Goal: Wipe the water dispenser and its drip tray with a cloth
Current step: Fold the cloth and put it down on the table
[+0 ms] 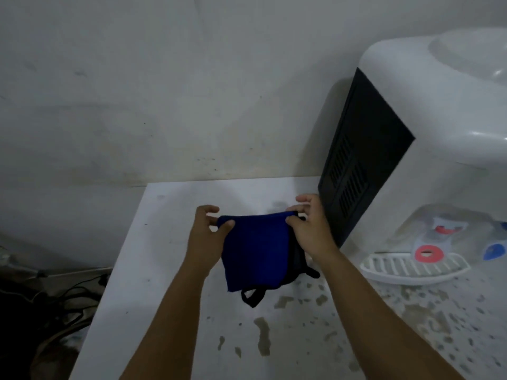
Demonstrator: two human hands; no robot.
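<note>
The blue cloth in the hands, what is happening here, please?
A person holds a blue cloth by its top edge, left hand at one corner and right hand at the other, above a white table. The water dispenser stands to the right with its drip tray in front. The cloth touches neither yet, so wiping seems not started.

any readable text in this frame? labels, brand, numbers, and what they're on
None readable.
water dispenser: no brand or label shows on the white body or the black side panel.
red tap and blue tap: colour only, no legible marking; this area is blurred.
drip tray: plain slats, no text.
blue cloth, held by the left hand and right hand: no tag or print visible.
</note>
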